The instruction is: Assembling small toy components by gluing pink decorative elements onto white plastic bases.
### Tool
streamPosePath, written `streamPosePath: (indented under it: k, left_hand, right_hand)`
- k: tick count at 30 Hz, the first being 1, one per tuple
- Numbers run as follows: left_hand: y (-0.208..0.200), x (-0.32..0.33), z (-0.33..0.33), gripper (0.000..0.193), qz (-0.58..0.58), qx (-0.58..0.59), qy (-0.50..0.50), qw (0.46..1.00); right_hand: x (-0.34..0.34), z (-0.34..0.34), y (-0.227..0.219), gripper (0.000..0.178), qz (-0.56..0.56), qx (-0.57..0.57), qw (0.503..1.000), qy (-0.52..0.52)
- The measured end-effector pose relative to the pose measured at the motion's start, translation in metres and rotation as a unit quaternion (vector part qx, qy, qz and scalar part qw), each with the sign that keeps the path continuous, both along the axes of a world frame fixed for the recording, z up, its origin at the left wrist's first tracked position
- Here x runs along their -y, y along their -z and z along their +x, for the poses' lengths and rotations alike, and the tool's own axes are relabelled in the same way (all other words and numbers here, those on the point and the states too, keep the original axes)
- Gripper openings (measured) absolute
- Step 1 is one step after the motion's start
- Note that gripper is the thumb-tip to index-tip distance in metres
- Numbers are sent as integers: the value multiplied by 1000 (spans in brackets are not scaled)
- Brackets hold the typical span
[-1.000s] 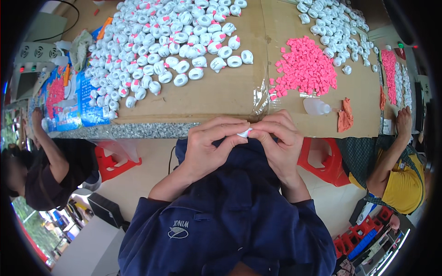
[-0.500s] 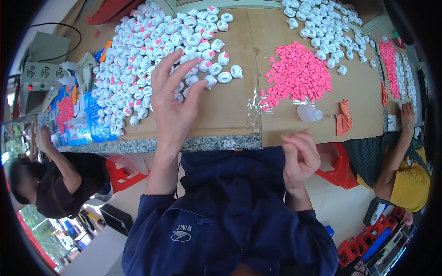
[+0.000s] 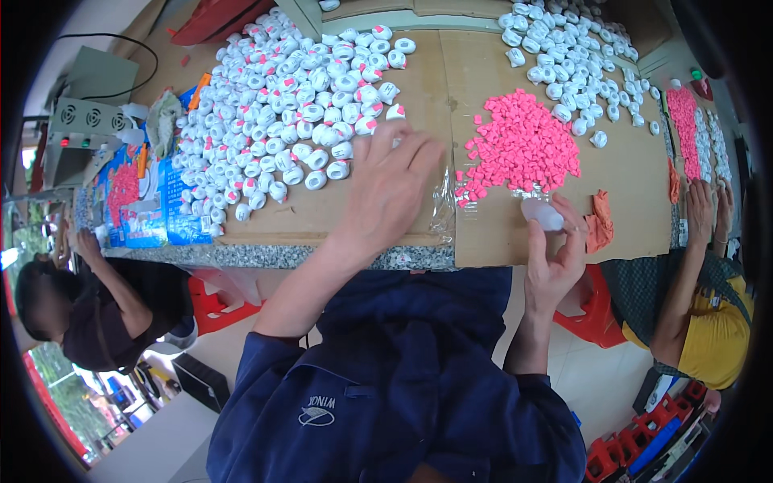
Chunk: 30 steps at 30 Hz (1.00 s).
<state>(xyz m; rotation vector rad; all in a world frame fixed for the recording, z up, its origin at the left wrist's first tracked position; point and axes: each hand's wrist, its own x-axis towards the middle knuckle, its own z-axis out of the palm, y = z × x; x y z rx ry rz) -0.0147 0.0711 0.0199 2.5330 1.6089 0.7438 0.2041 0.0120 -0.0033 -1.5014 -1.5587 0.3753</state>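
Note:
My right hand (image 3: pixel 557 262) grips a small translucent plastic bottle (image 3: pixel 541 213) between thumb and fingers, just above the cardboard sheet. My left hand (image 3: pixel 390 189) reaches over the right edge of a large heap of small white rounded plastic pieces (image 3: pixel 274 121), many with a pink part on them. Motion smears its fingertips, and whether they hold a piece cannot be made out. Between the hands, farther back, lies a pile of small pink pieces (image 3: pixel 523 141).
More white pieces (image 3: pixel 555 72) spread at the back right. A crumpled orange cloth (image 3: pixel 600 221) lies right of the bottle. At the left stands a grey box with fans (image 3: pixel 80 121). One person works at each side, near red stools (image 3: pixel 592 310).
My left hand has moved right and its fingers now point away over the heap's edge. My right hand has gone forward and taken hold of the bottle.

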Motion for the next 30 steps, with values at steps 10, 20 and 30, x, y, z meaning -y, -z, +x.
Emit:
streamPosePath:
  k: [10,20,30]
  left_hand:
    - [15,60,-15,31,-334,716,9,613]
    - [26,65,-23,30,-371,716,-12,591]
    - [25,65,-22,30,-379,705,-11,599]
  right_hand:
    - [26,-23,-15,39,-102,-251,948,-169]
    - [22,-36,-22,39,-111,-199,958,-172]
    - [20,-39,-22,39,-122,-168,963,-172]
